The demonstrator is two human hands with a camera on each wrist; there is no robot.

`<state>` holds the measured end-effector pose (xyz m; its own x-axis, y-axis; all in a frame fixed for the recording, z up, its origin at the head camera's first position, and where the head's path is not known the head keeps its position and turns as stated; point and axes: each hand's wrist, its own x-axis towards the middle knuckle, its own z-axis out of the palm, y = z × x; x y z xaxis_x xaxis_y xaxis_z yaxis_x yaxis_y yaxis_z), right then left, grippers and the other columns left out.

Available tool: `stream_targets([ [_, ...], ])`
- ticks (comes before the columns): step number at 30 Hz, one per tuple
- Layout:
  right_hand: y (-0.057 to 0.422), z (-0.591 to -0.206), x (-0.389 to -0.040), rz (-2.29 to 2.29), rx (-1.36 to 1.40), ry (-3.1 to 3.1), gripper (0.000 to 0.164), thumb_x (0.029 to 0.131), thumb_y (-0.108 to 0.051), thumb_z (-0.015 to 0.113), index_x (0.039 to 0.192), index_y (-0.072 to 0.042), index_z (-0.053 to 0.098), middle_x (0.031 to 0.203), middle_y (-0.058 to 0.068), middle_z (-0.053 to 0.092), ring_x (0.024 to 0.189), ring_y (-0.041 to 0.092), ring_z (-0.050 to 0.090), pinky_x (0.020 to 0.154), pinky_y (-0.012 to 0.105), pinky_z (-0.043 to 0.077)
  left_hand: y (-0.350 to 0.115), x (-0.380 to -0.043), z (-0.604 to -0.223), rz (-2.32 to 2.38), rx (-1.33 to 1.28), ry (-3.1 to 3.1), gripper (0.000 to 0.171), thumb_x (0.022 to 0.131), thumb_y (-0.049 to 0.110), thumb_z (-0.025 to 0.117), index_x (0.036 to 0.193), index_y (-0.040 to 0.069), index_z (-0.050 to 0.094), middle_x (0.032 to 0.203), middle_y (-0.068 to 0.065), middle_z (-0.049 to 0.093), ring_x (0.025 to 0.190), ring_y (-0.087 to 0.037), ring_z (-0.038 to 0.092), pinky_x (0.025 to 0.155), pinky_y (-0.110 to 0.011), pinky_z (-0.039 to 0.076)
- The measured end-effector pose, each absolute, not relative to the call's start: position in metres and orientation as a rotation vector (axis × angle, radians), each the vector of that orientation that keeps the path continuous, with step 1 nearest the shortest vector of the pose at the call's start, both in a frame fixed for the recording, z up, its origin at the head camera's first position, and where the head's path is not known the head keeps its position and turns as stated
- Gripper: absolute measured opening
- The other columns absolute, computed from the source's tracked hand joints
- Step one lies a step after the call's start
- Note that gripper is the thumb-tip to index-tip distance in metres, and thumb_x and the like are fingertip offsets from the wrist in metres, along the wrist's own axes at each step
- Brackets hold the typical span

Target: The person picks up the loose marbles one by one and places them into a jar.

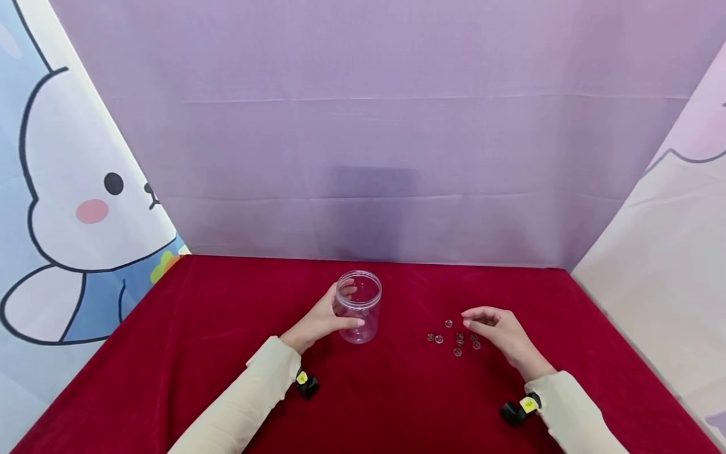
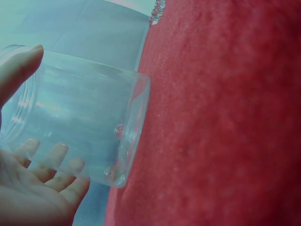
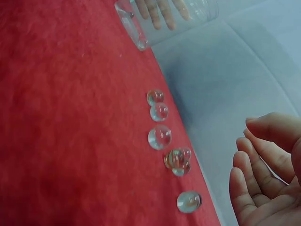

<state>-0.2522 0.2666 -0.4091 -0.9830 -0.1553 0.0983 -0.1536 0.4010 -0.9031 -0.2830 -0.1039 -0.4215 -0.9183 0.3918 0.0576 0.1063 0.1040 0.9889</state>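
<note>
My left hand [image 1: 320, 321] grips a clear plastic jar [image 1: 370, 325], thumb on the near side and fingers round the back. The jar stands upright, its threaded mouth uncovered. Through its wall in the left wrist view, glass marbles [image 2: 113, 174] show at the bottom. My right hand [image 1: 501, 331] hovers just right of several loose clear glass marbles [image 1: 457, 352]. Its thumb and index fingertips come close together, and no marble shows between them. In the right wrist view the other fingers [image 3: 240, 186] curl loosely, beside the marbles [image 3: 160, 137].
A red cloth [image 1: 374, 403] covers the table. Behind it rises a purple fabric backdrop [image 1: 374, 139]. Printed panels stand on both sides, the left panel [image 1: 85, 157] with a cartoon animal. A black wrist camera [image 1: 513, 413] sits below my right sleeve.
</note>
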Motion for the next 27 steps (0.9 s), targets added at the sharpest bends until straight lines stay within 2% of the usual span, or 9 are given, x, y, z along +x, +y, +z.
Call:
stream_targets([
  [5,0.273,-0.413,-0.25,-1.659,-0.266,2.634,0.034,0.085,-0.015,0.07,0.111,0.007,0.063,0.098,0.014,0.069,0.079,0.01,0.06,0.072,0.026,0.05,-0.103,-0.283,-0.422,1.897,0.464,2.158,0.089,0.078,0.006,0.074,0.148,0.013,0.019,0.148,-0.014,0.03,0.136,-0.035,0.029,0.105,-0.051,0.034],
  [14,0.283,-0.42,-0.246,-1.598,-0.233,2.645,0.033,0.085,-0.016,0.07,0.11,0.005,0.065,0.098,0.014,0.069,0.079,0.007,0.058,0.071,0.023,0.049,-0.1,-0.268,-0.4,1.879,0.476,2.134,0.088,0.078,0.002,0.073,0.148,0.01,0.019,0.147,-0.015,0.031,0.137,-0.036,0.026,0.107,-0.053,0.029],
  [20,0.288,-0.424,-0.244,-1.594,-0.224,2.612,0.034,0.085,-0.017,0.07,0.112,0.005,0.064,0.102,0.014,0.068,0.08,0.008,0.058,0.071,0.023,0.049,-0.101,-0.263,-0.396,1.861,0.466,2.151,0.087,0.08,0.006,0.073,0.148,0.008,0.019,0.147,-0.015,0.032,0.135,-0.037,0.03,0.105,-0.051,0.034],
  [27,0.291,-0.429,-0.242,-1.593,-0.248,2.516,0.035,0.086,-0.016,0.069,0.112,0.006,0.063,0.104,0.018,0.067,0.082,0.011,0.061,0.072,0.023,0.051,-0.102,-0.263,-0.397,1.85,0.462,2.15,0.085,0.081,0.003,0.07,0.147,0.008,0.018,0.149,-0.019,0.028,0.136,-0.037,0.029,0.104,-0.049,0.036],
])
